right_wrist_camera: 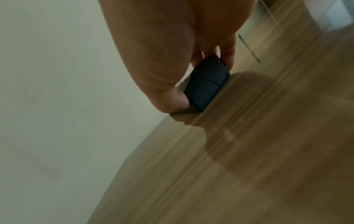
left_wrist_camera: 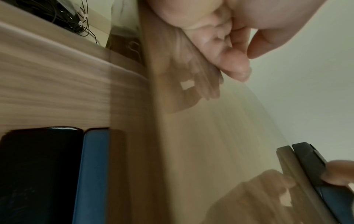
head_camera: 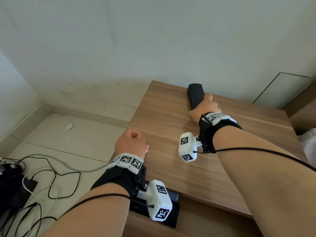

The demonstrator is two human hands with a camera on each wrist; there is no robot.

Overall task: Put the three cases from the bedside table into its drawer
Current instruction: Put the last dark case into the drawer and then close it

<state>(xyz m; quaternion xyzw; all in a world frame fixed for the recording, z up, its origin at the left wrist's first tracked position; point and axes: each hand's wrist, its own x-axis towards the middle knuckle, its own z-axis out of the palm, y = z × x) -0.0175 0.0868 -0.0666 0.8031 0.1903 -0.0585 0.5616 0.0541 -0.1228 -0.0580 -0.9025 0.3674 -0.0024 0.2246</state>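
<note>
Black case [head_camera: 196, 96] in right hand [head_camera: 204, 109]; left hand [head_camera: 131, 142] fisted, empty.

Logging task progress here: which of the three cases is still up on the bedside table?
The dark case at the back of the tabletop, gripped by the right hand. The black case and blue case already lie side by side in the open drawer.

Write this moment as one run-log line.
right hand: grips black case on bedside table | left hand: curled, holds nothing | drawer: open, two cases inside
</note>
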